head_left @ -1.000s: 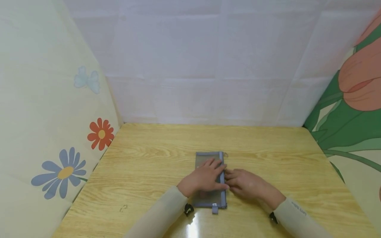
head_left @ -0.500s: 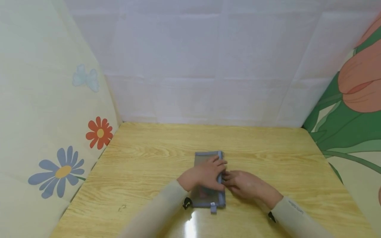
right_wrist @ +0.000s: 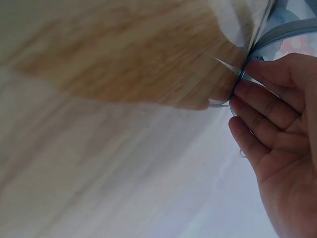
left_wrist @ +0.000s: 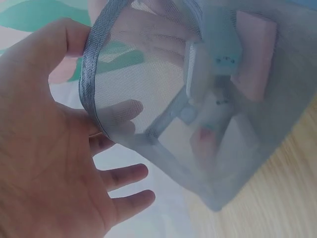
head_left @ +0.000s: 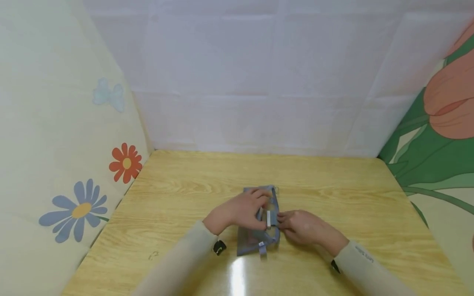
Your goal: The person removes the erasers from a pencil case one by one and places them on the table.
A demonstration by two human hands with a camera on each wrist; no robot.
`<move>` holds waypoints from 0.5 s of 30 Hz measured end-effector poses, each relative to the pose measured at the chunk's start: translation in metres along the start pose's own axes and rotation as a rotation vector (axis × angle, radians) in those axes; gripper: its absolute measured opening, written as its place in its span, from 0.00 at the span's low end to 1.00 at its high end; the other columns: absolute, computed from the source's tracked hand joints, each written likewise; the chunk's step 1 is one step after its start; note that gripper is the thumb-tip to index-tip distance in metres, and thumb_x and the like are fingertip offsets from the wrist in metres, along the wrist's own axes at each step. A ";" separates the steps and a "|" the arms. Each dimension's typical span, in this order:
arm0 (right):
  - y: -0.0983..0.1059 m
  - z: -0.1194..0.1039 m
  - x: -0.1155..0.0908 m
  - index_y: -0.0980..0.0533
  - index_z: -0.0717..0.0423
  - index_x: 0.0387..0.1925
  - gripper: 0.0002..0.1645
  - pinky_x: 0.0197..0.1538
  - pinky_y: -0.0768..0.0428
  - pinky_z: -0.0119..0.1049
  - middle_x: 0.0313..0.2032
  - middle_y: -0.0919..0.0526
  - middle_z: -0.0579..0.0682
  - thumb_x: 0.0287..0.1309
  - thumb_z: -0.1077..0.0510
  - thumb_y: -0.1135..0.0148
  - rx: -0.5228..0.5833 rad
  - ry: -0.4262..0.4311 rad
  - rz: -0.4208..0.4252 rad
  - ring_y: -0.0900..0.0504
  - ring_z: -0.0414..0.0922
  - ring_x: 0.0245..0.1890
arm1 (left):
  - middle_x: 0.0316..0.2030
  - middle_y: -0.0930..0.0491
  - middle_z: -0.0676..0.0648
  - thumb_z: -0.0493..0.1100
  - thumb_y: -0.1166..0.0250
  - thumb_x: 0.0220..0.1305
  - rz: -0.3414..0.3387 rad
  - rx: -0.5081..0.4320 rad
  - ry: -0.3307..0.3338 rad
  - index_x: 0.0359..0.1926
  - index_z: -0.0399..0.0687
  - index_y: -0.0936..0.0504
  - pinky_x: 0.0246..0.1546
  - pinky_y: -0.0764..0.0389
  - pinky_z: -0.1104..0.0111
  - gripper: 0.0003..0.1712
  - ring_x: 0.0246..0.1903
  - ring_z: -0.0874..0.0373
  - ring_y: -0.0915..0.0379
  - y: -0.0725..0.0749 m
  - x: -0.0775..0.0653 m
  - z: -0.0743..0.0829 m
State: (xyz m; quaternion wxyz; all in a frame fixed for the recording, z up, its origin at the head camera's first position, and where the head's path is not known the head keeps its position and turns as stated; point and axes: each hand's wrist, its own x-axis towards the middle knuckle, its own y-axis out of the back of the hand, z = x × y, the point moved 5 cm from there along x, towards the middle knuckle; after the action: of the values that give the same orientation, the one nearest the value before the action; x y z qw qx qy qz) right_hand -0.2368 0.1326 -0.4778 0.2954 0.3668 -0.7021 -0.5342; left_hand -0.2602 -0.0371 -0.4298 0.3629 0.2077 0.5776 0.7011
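Note:
A grey-blue mesh zip pouch (head_left: 244,244) lies on the wooden table between both hands, its zipped side gaping. My left hand (head_left: 237,211) pinches one rim of the mouth (left_wrist: 89,74) between thumb and index finger, the other fingers spread. On the opposite rim, my right hand (head_left: 311,228) pinches the zipper edge with thumb and fingertips, as the right wrist view shows. A blue-and-white block (head_left: 272,218) shows in the mouth. Through the mesh in the left wrist view are a pink block (left_wrist: 255,54), a pale blue piece (left_wrist: 223,44) and other small pieces, blurred by the mesh.
A small fabric tab (head_left: 262,250) sticks out from the pouch's near end. The wooden table (head_left: 177,185) is bordered by a white cloth (head_left: 222,82) behind and flower-printed sheets (head_left: 44,144) at both sides. Light glares on the near table (head_left: 238,275).
The pouch's flat zipped side has been spread apart, exposing the blue-and-white block. My left hand has shifted left and lifted its rim; the right hand stays about where it was.

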 end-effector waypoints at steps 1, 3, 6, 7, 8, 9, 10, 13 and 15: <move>0.000 0.000 0.000 0.14 0.54 0.48 0.14 0.59 0.19 0.46 0.55 0.15 0.55 0.64 0.60 0.39 0.001 -0.002 0.001 0.17 0.52 0.58 | 0.75 0.39 0.48 0.61 0.37 0.57 0.008 -0.011 0.001 0.52 0.49 0.22 0.70 0.33 0.54 0.28 0.73 0.42 0.45 0.001 -0.002 -0.002; 0.001 0.000 0.000 0.14 0.54 0.48 0.14 0.59 0.19 0.46 0.54 0.15 0.55 0.64 0.61 0.39 0.002 -0.001 0.009 0.17 0.52 0.58 | 0.74 0.39 0.48 0.61 0.36 0.57 0.023 -0.029 0.003 0.53 0.47 0.22 0.68 0.30 0.54 0.29 0.73 0.41 0.44 0.002 -0.005 -0.005; 0.001 0.000 -0.001 0.13 0.55 0.47 0.14 0.58 0.19 0.47 0.54 0.15 0.56 0.62 0.61 0.38 -0.003 0.012 0.028 0.17 0.52 0.57 | 0.75 0.39 0.46 0.62 0.37 0.58 0.036 -0.042 0.022 0.54 0.45 0.23 0.64 0.26 0.55 0.32 0.72 0.41 0.44 0.002 -0.010 -0.009; 0.001 0.000 -0.001 0.13 0.55 0.47 0.14 0.59 0.19 0.47 0.54 0.15 0.56 0.62 0.62 0.38 -0.004 0.013 0.031 0.17 0.52 0.57 | 0.75 0.40 0.46 0.62 0.37 0.58 0.039 -0.047 0.033 0.53 0.46 0.22 0.64 0.26 0.55 0.31 0.72 0.41 0.44 0.002 -0.012 -0.010; 0.001 0.000 -0.001 0.13 0.55 0.47 0.14 0.59 0.19 0.47 0.54 0.15 0.56 0.62 0.62 0.38 -0.004 0.013 0.034 0.17 0.52 0.57 | 0.75 0.40 0.46 0.62 0.37 0.58 0.038 -0.044 0.045 0.53 0.46 0.22 0.63 0.25 0.55 0.31 0.72 0.41 0.44 0.002 -0.014 -0.012; 0.001 0.000 -0.001 0.13 0.54 0.47 0.14 0.59 0.19 0.47 0.54 0.15 0.56 0.62 0.62 0.38 -0.005 0.012 0.036 0.17 0.53 0.57 | 0.75 0.41 0.47 0.62 0.37 0.58 0.039 -0.041 0.060 0.53 0.47 0.22 0.62 0.25 0.55 0.30 0.72 0.42 0.44 0.001 -0.017 -0.013; 0.000 0.000 -0.001 0.13 0.54 0.46 0.14 0.59 0.20 0.48 0.54 0.15 0.56 0.61 0.62 0.37 -0.005 0.011 0.038 0.17 0.53 0.57 | 0.76 0.42 0.47 0.61 0.38 0.57 0.038 -0.042 0.075 0.53 0.47 0.22 0.61 0.24 0.56 0.30 0.72 0.43 0.44 0.001 -0.019 -0.014; -0.001 0.000 -0.001 0.13 0.54 0.46 0.14 0.59 0.20 0.47 0.54 0.15 0.56 0.61 0.62 0.38 -0.003 0.015 0.051 0.17 0.53 0.57 | 0.76 0.43 0.49 0.61 0.38 0.58 0.044 -0.045 0.116 0.52 0.50 0.21 0.52 0.20 0.59 0.27 0.69 0.45 0.41 0.000 -0.024 -0.016; -0.001 -0.001 -0.002 0.13 0.55 0.46 0.14 0.58 0.19 0.48 0.53 0.14 0.57 0.61 0.63 0.37 -0.004 0.029 0.065 0.17 0.53 0.57 | 0.76 0.44 0.49 0.61 0.38 0.58 0.051 -0.050 0.133 0.52 0.51 0.22 0.44 0.19 0.63 0.27 0.66 0.46 0.38 0.000 -0.028 -0.016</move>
State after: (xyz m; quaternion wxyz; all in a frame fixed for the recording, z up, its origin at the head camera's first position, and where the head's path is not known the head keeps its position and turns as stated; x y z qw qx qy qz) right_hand -0.2347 0.1332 -0.4781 0.3235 0.3510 -0.7081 -0.5203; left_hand -0.2532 -0.0681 -0.4304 0.3110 0.1662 0.5771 0.7366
